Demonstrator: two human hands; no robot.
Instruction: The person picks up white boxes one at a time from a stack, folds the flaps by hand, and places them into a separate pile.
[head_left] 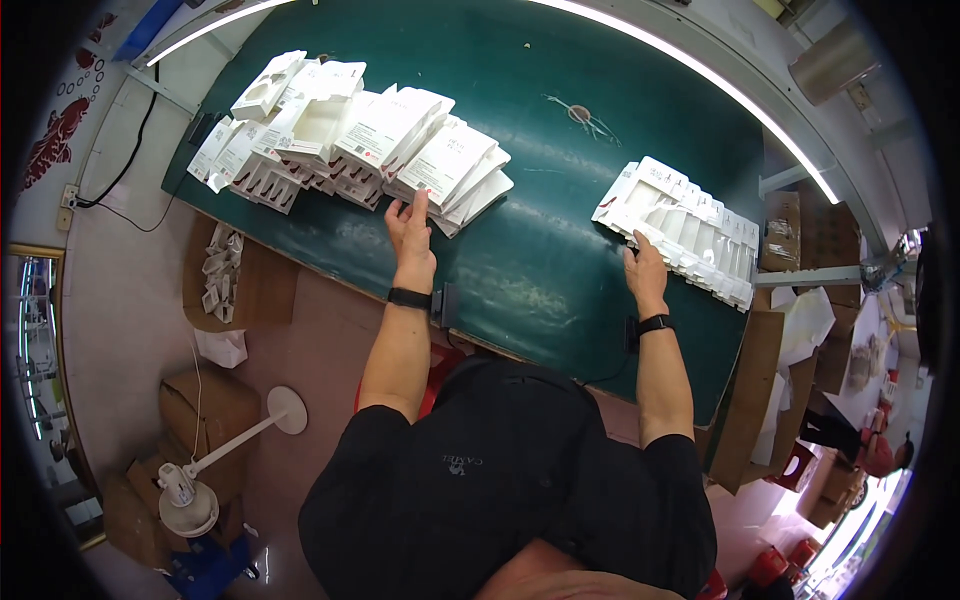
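On the green table (560, 215) at the left lie several stacks of flat white cartons (390, 125) with printed sides, some with cut-out windows. My left hand (410, 235) is at the near edge of the rightmost stack (450, 165); its fingers are stretched and apart, the index fingertip touching or nearly touching a carton. Over at the right, a row of overlapping white cartons (690, 225) fans out along the table. Beside that row's near left end is my right hand (648, 272), index finger extended and thumb apart. Whether it touches a carton I cannot tell.
A light tube (720, 95) on a metal frame spans the table. Cardboard boxes stand at the right (748, 400) and under the left edge (265, 280). A white fan (187, 500) lies tilted at lower left. A person in red (877, 455) is far off right.
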